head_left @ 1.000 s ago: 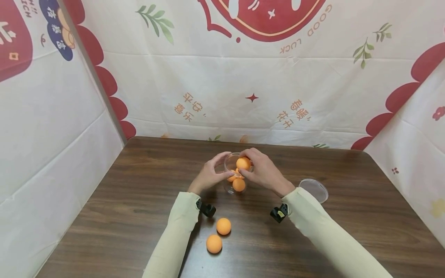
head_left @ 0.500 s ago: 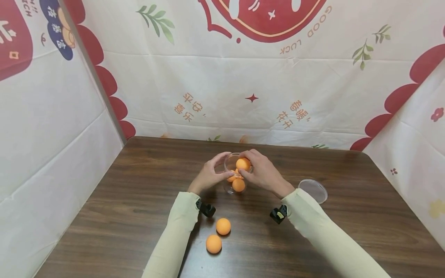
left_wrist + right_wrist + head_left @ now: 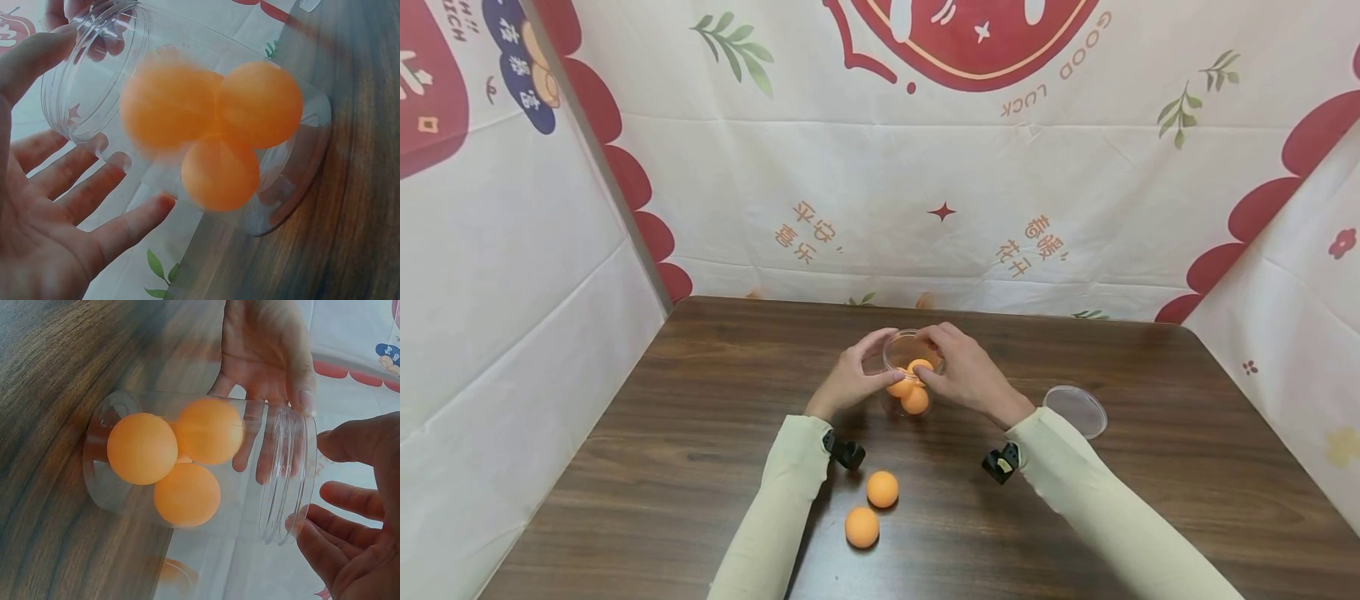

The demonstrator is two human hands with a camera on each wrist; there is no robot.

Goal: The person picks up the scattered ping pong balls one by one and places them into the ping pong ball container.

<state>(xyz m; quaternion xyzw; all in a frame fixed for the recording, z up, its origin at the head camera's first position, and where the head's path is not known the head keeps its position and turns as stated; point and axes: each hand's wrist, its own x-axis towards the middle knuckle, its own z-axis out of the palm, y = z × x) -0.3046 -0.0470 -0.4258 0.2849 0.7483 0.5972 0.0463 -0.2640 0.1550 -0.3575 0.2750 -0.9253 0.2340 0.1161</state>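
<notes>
A clear plastic jar [image 3: 244, 519] stands upright on the table with its mouth uncovered. Several orange ping-pong balls [image 3: 915, 400] are inside; one blurred ball [image 3: 165, 109] lies above the others in the left wrist view. My left hand [image 3: 848, 377] holds the jar near its threaded rim, thumb on the near side and fingers round the far side. Over the mouth's right side is my right hand [image 3: 964, 367], thumb and fingers parted with no ball between them. Two more ping-pong balls, a farther one [image 3: 882, 489] and a nearer one [image 3: 862, 527], lie on the table between the forearms.
A round clear lid [image 3: 1077, 412] lies flat on the brown wooden table [image 3: 715, 467], beside the right sleeve. Behind the table's back edge hangs a white printed cloth [image 3: 865, 183], with more cloth at both sides.
My right hand has let go of the ping-pong ball it pinched over the mouth, and that ball has dropped into the jar. The left hand has stayed in place.
</notes>
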